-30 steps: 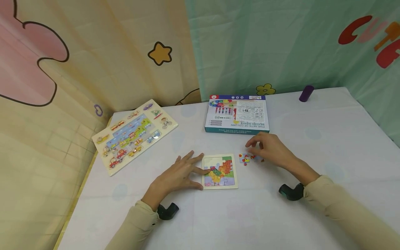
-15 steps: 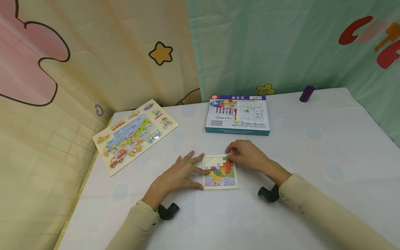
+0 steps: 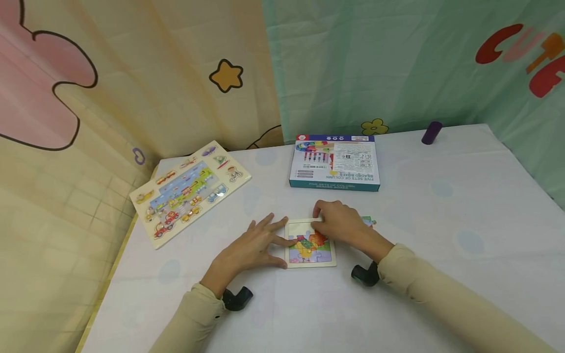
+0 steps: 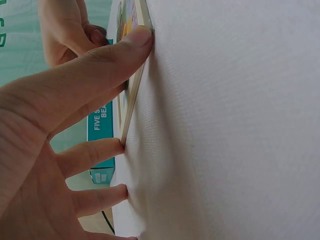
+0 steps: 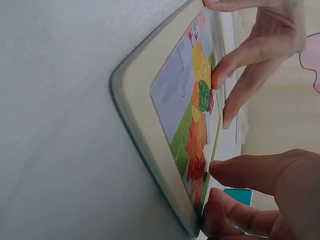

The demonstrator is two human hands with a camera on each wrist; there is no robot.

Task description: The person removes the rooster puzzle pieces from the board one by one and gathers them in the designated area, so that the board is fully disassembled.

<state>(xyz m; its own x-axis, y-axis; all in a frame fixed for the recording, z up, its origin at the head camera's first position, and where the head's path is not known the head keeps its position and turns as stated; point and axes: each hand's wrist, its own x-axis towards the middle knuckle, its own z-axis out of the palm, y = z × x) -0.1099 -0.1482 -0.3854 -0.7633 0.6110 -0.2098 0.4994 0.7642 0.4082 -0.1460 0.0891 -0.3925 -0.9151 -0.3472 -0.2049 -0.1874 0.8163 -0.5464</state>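
A small square jigsaw puzzle board (image 3: 310, 264) with a pale rim lies on the white cloth, its bird picture partly filled and a bare patch at upper left. My left hand (image 3: 249, 247) rests at its left side, fingers spread, thumb on the near corner and one finger over the picture. In the left wrist view the thumb (image 4: 135, 40) presses the board's edge. At the upper right of the board, my right hand (image 3: 344, 223) has thumb and forefinger drawn together, pinching a puzzle piece mostly hidden by the fingers. A loose puzzle piece (image 3: 368, 221) shows behind the right hand.
A boxed bead set (image 3: 334, 164) lies behind the board. To the left is a larger vehicle puzzle board (image 3: 190, 193). A purple cylinder (image 3: 431, 133) stands tilted near the back right edge, before a printed curtain (image 3: 388, 63).
My right hand has moved left from the loose pieces to the board's top right, then slightly further left along its upper edge. My left hand has stayed in place.
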